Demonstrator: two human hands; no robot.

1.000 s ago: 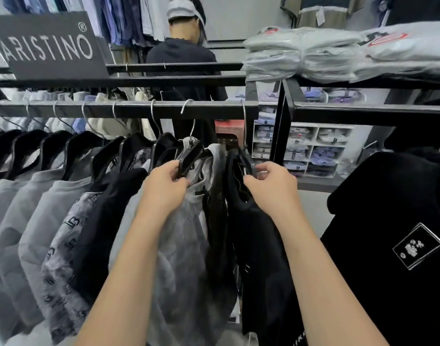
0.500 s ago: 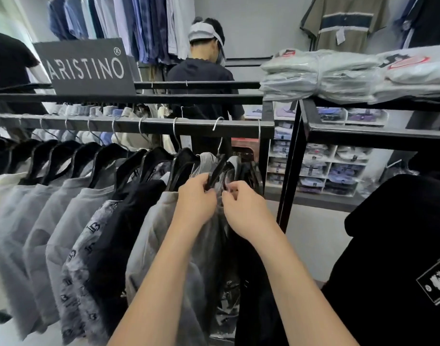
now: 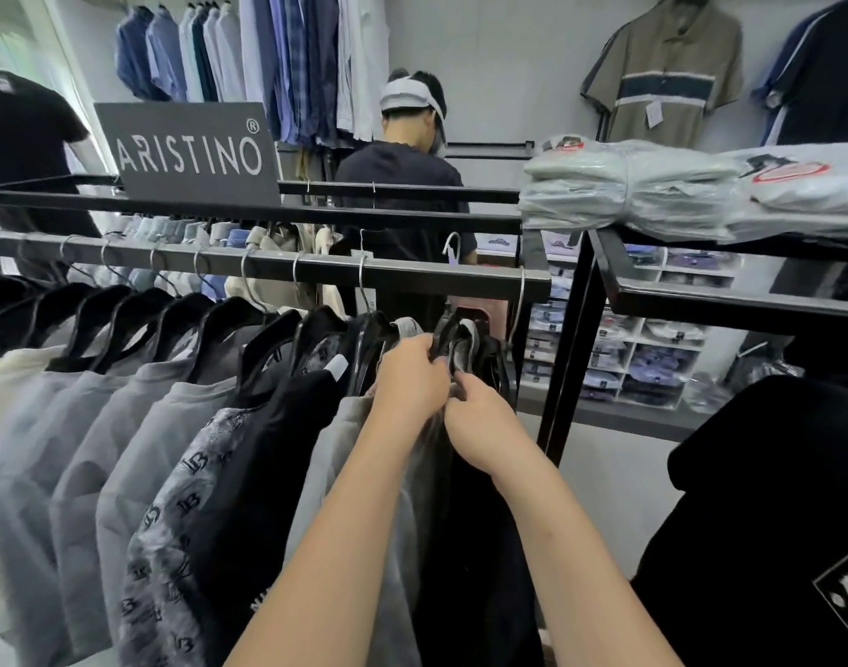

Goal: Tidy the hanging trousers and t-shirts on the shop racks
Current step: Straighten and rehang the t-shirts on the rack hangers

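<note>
A black rail (image 3: 412,276) carries several t-shirts on black hangers: pale grey ones at the left, a patterned grey one (image 3: 171,512), a black one (image 3: 268,450), then a grey t-shirt (image 3: 393,546) and a black garment (image 3: 475,546) at the right end. My left hand (image 3: 410,382) grips the black hanger (image 3: 443,337) of the grey t-shirt near its neck. Close beside it, my right hand (image 3: 480,426) pinches fabric just below the hanger. One hanger hook (image 3: 453,245) stands lifted above the rail.
A second black rack (image 3: 701,300) at the right holds bagged folded shirts (image 3: 653,185) on top and a black t-shirt (image 3: 773,498) below. A person (image 3: 407,185) stands behind the rail. A grey brand sign (image 3: 191,154) sits on the back bar. Shelves of folded shirts (image 3: 653,349) lie beyond.
My right hand left the black garment's hanger and moved left to meet my left hand at the grey t-shirt. The view has tilted upward.
</note>
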